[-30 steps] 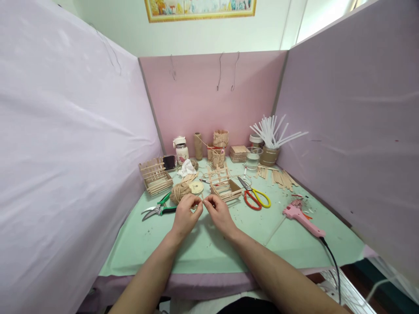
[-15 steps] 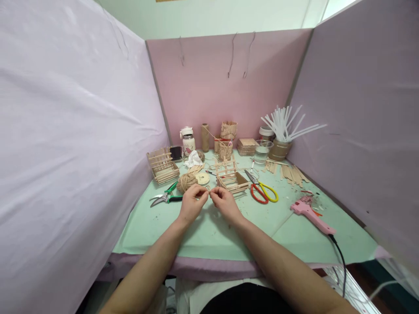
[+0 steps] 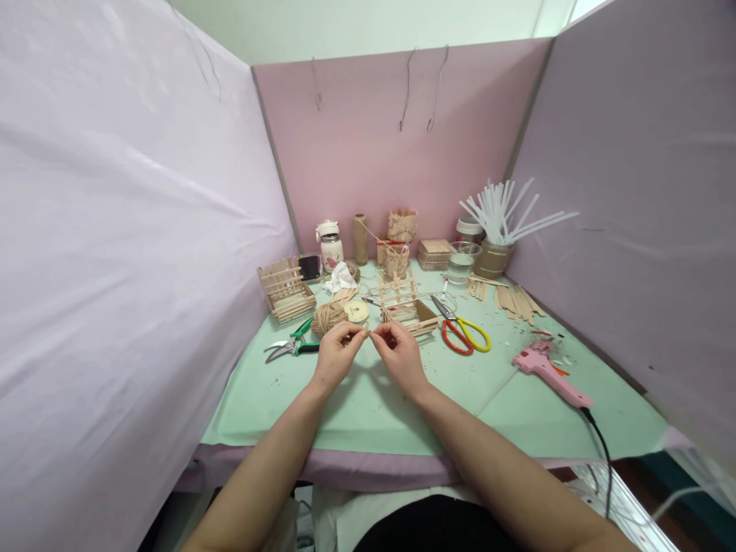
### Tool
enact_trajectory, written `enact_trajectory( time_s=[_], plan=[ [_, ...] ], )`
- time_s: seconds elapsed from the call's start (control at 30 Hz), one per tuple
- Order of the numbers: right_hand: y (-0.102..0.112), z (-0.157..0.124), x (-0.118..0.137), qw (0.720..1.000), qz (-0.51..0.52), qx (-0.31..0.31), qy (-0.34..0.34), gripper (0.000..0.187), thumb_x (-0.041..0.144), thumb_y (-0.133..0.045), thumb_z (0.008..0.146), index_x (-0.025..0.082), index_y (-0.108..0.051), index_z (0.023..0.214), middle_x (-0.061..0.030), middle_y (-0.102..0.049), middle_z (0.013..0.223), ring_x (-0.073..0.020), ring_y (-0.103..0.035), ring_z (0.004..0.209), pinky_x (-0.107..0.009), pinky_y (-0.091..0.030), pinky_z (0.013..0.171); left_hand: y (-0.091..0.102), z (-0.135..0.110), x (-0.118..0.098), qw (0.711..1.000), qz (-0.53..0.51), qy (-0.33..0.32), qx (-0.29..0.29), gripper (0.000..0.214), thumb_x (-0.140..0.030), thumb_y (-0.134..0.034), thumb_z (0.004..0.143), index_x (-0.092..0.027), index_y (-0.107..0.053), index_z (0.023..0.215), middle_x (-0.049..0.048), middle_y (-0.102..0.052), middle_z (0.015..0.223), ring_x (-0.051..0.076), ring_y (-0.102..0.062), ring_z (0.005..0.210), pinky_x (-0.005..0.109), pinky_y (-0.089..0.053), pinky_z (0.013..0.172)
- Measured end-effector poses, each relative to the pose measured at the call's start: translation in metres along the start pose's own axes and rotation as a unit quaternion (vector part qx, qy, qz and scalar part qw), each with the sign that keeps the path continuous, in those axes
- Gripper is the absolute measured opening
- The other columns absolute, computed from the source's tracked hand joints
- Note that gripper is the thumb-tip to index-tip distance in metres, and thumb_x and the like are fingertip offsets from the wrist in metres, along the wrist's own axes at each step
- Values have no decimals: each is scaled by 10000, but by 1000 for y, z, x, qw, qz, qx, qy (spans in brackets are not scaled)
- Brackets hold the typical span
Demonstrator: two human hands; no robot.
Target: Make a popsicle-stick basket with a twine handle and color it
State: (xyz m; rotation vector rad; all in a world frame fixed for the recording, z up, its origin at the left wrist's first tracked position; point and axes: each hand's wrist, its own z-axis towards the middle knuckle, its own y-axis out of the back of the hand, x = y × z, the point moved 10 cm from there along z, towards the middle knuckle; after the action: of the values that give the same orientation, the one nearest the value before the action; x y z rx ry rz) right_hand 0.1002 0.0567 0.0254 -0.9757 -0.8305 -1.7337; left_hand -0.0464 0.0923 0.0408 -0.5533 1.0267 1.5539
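My left hand and my right hand meet fingertip to fingertip above the table. Both are closed in a pinch on a thin bit of tan twine, mostly hidden by the fingers. Just behind my left hand lie a ball of jute twine and a round cream label or disc. Beyond my right hand stands a small open box of wooden sticks with a lattice back. Green-handled pruning shears lie left of my left hand; scissors with red and yellow handles lie to the right.
A pink glue gun with a black cord lies at right. Behind are a stick basket, a white-lidded bottle, a cup of water, loose wooden sticks and a pot of white glue sticks. Fabric-covered panels enclose the table.
The fingertips have shifted slightly, and the small twine loop that stuck up between them shows less. The view has tilted a little; the things on the table have stayed put.
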Motion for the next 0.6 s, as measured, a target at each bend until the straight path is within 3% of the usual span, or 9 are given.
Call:
enact_trajectory(
  time_s=[0.23, 0.43, 0.6],
  plan=[
    [-1, -7, 20, 996, -44, 1, 77, 142, 277, -583, 864, 197, -665, 780, -31, -636, 768, -145, -549, 673, -273, -443, 609, 2, -6, -22, 994, 63, -87, -21, 138, -243, -593, 872, -170, -645, 767, 32, -627, 769, 146, -585, 741, 260, -470, 671],
    [3, -3, 4, 1000, -11, -22, 12, 152, 315, -603, 835, 195, -677, 777, -36, -653, 774, -159, -584, 690, -281, -468, 629, -3, -9, -29, 985, 111, -129, -11, 137, -227, -564, 901, -170, -624, 791, 37, -604, 769, 157, -558, 753, 276, -450, 686],
    [-2, 1, -8, 999, 36, 4, -35, 166, 338, -601, 815, 187, -667, 793, -35, -664, 782, -169, -599, 713, -282, -482, 646, -6, -9, -28, 986, 110, -123, 0, 126, -215, -557, 905, -176, -617, 801, 33, -610, 776, 154, -555, 752, 270, -443, 691]
  ],
)
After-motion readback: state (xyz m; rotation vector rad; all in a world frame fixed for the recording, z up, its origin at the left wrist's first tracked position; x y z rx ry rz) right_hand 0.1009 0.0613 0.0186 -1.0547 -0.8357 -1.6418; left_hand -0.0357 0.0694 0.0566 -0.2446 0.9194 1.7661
